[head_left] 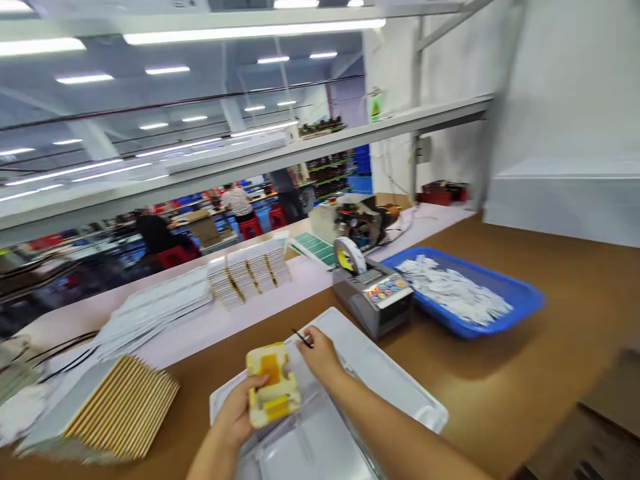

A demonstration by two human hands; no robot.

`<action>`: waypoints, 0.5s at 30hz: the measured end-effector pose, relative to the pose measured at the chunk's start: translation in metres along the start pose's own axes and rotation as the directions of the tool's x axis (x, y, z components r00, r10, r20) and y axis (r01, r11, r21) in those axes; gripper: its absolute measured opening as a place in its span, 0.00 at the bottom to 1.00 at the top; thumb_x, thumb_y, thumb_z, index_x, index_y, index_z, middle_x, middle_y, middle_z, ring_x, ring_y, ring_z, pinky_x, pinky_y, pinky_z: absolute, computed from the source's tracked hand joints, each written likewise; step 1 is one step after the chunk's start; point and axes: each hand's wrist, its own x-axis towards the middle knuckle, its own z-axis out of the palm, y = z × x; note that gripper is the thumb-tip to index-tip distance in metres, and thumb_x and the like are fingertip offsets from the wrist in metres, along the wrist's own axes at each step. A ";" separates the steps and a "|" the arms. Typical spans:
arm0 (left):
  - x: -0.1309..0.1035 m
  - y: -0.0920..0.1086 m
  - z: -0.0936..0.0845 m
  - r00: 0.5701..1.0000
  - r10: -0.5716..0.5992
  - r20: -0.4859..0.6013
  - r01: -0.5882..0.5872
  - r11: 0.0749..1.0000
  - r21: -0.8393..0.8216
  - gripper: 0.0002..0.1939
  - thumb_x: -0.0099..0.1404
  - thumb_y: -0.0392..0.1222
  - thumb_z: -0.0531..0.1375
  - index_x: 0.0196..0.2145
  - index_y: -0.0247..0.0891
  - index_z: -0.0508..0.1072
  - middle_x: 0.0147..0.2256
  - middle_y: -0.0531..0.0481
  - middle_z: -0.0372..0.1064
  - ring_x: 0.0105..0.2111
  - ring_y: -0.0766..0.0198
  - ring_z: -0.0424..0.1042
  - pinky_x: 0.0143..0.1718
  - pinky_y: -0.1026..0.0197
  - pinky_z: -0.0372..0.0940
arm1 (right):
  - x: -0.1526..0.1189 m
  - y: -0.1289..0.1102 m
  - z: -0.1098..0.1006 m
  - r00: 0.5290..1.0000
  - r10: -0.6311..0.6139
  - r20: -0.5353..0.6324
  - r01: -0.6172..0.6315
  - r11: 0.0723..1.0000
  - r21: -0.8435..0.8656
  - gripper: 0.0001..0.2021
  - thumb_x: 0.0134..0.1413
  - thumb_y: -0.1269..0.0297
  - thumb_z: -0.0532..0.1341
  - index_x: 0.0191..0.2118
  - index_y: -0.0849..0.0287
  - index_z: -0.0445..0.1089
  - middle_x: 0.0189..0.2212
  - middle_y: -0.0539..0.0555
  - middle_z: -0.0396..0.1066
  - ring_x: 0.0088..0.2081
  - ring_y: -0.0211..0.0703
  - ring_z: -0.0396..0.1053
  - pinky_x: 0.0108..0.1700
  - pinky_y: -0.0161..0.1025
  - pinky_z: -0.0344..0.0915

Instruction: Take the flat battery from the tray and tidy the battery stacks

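Head view: the left hand (239, 410) is clamped on a pale yellow moulded block with an orange insert (273, 385), thumb on its near face, lifting it just above a white flat plastic tray (400, 387) on the brown desk (525, 347). The right hand (320, 357) pinches a thin black pin-like tool (301, 338) between its fingertips, close beside the block's upper right corner. Behind the tray stands a grey tape dispenser with coloured buttons (375, 297), and to its right a blue plastic bin of white paper slips (465, 290). At the left edge lies a stack of white boards with gold edges (113, 407), blurred. Further back, people work at other benches.
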 end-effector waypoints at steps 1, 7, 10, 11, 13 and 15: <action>0.004 -0.003 -0.004 1.000 0.006 0.001 -0.006 1.000 -0.027 0.16 0.54 0.31 0.55 0.42 0.27 0.64 0.32 0.40 0.69 0.35 0.51 0.69 0.35 0.47 0.64 | -0.002 0.001 -0.001 0.999 -0.008 0.036 0.009 0.999 -0.048 0.05 0.48 0.65 0.53 0.27 0.60 0.63 0.24 0.50 0.67 0.28 0.36 0.63 0.30 0.31 0.56; -0.043 -0.023 -0.068 0.949 0.258 -0.182 -0.286 0.946 -0.150 0.18 0.48 0.29 0.60 0.38 0.34 0.64 0.29 0.45 0.71 0.28 0.53 0.71 0.33 0.50 0.67 | -0.016 0.002 -0.005 0.957 -0.003 0.291 0.142 0.877 -0.460 0.15 0.54 0.56 0.46 0.29 0.58 0.64 0.27 0.54 0.70 0.29 0.41 0.66 0.27 0.34 0.52; -0.086 -0.040 -0.130 0.868 0.219 -0.445 -0.333 0.923 -0.194 0.16 0.47 0.34 0.62 0.36 0.33 0.64 0.28 0.43 0.71 0.26 0.52 0.71 0.32 0.48 0.67 | -0.023 0.002 -0.003 0.928 0.013 0.372 0.208 0.810 -0.548 0.20 0.57 0.55 0.39 0.32 0.57 0.64 0.30 0.55 0.71 0.32 0.44 0.67 0.28 0.35 0.53; -0.098 -0.046 -0.151 0.858 0.165 -0.486 -0.315 0.917 -0.244 0.16 0.49 0.34 0.61 0.37 0.32 0.64 0.29 0.41 0.71 0.29 0.50 0.71 0.33 0.48 0.66 | -0.026 0.001 -0.002 0.920 0.013 0.393 0.227 0.799 -0.558 0.21 0.57 0.55 0.38 0.32 0.57 0.64 0.31 0.55 0.71 0.32 0.44 0.67 0.28 0.35 0.54; -0.117 -0.056 -0.189 0.828 0.133 -0.545 -0.314 0.915 -0.254 0.17 0.48 0.33 0.59 0.38 0.31 0.64 0.30 0.39 0.71 0.31 0.49 0.71 0.34 0.48 0.66 | -0.033 -0.001 -0.001 0.900 0.000 0.436 0.273 0.780 -0.563 0.22 0.57 0.54 0.37 0.33 0.57 0.64 0.31 0.55 0.70 0.32 0.43 0.67 0.28 0.35 0.55; -0.132 -0.059 -0.220 0.754 0.231 -0.614 -0.384 0.915 -0.128 0.20 0.45 0.33 0.60 0.39 0.31 0.64 0.30 0.39 0.71 0.32 0.48 0.71 0.34 0.49 0.66 | -0.041 -0.004 0.000 0.871 -0.030 0.490 0.338 0.760 -0.555 0.21 0.57 0.54 0.37 0.33 0.56 0.64 0.30 0.54 0.70 0.33 0.43 0.67 0.29 0.35 0.56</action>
